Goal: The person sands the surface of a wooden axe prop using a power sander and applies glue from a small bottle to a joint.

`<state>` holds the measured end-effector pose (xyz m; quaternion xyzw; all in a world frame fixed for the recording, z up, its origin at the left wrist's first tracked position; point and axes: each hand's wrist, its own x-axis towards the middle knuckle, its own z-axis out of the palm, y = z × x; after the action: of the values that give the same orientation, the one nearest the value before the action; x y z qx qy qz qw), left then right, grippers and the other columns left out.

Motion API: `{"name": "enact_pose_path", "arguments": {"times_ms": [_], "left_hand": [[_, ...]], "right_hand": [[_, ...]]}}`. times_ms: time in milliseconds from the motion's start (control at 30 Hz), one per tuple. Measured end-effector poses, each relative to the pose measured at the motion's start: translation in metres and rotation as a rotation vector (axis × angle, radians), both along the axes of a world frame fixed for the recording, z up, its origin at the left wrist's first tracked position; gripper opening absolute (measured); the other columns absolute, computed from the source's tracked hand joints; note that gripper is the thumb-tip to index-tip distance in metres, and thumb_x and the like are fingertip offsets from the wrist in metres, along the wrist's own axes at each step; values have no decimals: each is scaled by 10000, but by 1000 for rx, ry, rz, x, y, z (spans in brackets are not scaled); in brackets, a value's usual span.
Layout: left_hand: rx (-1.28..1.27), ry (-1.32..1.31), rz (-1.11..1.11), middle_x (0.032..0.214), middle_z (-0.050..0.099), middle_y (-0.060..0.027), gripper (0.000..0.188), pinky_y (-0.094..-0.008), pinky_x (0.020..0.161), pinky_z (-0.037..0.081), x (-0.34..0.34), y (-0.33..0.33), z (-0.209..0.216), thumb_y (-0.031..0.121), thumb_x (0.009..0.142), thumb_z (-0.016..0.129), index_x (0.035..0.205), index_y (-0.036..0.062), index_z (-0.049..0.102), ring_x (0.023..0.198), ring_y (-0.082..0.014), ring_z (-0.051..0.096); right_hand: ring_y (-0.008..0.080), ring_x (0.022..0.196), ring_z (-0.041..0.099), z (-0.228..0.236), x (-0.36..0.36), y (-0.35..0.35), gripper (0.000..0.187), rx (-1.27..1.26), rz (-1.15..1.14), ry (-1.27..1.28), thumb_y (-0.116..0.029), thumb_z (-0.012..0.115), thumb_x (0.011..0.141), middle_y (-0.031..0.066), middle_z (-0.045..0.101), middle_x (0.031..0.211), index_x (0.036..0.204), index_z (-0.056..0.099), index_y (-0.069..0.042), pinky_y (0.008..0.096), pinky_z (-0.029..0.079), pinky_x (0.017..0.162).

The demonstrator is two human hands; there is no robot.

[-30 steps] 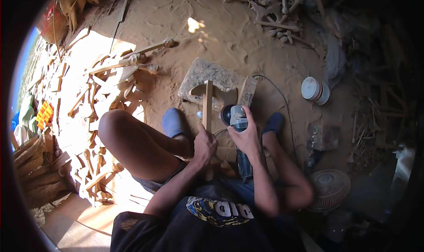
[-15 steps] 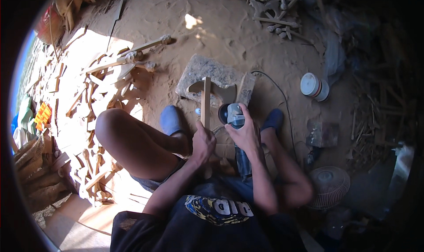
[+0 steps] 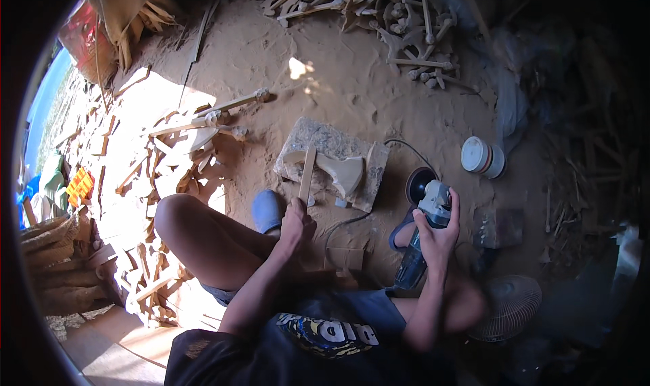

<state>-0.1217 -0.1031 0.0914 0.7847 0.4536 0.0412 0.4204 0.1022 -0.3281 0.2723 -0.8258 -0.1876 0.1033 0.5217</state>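
My left hand (image 3: 298, 225) grips the lower end of a flat wooden strip (image 3: 308, 173). The strip's upper part lies across a pale, curved wooden piece (image 3: 342, 171), so together they look like an axe; whether they are joined I cannot tell. Under the curved piece is a rough, speckled block (image 3: 317, 133) on the ground. To the right, clear of the wood, my right hand (image 3: 440, 236) is wrapped around an angle grinder (image 3: 414, 261). Its round dark disc (image 3: 418, 184) points away from me. Whether the disc spins cannot be seen.
A cord (image 3: 413, 149) runs over the sandy ground behind the block. White tubs (image 3: 482, 157) lie at the right, above a fan (image 3: 506, 308). Cut wooden pieces are heaped at the left (image 3: 196, 125) and far side (image 3: 420, 40). My blue slipper (image 3: 267, 210) is left of the block.
My right hand has carried the angle grinder to the right, away from the wood. The wooden strip now leans slightly and the curved piece shows its lighter face. The view has shifted a little.
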Motion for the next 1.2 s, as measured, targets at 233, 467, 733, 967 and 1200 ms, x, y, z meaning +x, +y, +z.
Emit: {"name": "enact_pose_path", "arguments": {"times_ms": [233, 467, 733, 967, 1200], "left_hand": [[498, 267, -368, 1043, 790, -121, 441, -555, 889, 548, 75, 178, 56, 112, 798, 680, 1207, 255, 764, 1079, -356, 755], [756, 387, -1035, 1013, 755, 24, 260, -503, 1037, 463, 198, 211, 99, 92, 800, 681, 1004, 234, 760, 1213, -266, 647], [323, 487, -11, 1592, 367, -349, 983, -593, 1173, 428, 94, 112, -44, 705, 914, 726, 1594, 46, 465, 1416, -592, 408], [-174, 121, -2, 1071, 734, -322, 932, -503, 940, 577, 49, 64, -88, 808, 890, 699, 1292, -33, 707, 1087, -470, 735], [-144, -376, 42, 825, 780, -226, 585, -419, 693, 586, 47, 42, -110, 537, 982, 771, 1033, -46, 765, 761, -314, 788]], "right_hand": [[297, 1286, 631, -1, 12, -34, 819, 92, -116, -120, -132, 872, 858, 213, 633, 1413, 1565, 477, -11, 439, 502, 1121], [274, 1298, 611, -14, 12, -52, 847, 113, -84, -83, -128, 876, 857, 205, 615, 1439, 1584, 464, 13, 409, 497, 1123], [288, 1347, 604, -19, 2, -27, 838, 99, -95, 43, -94, 869, 859, 210, 604, 1487, 1584, 461, 4, 424, 481, 1150], [247, 1208, 689, -84, -1, -4, 834, -48, 104, -59, -44, 827, 866, 192, 671, 1400, 1616, 461, -54, 377, 538, 1071], [390, 1272, 712, -107, -28, 12, 865, -388, 201, -40, -85, 823, 838, 232, 668, 1478, 1625, 467, -118, 444, 570, 1062]]}}
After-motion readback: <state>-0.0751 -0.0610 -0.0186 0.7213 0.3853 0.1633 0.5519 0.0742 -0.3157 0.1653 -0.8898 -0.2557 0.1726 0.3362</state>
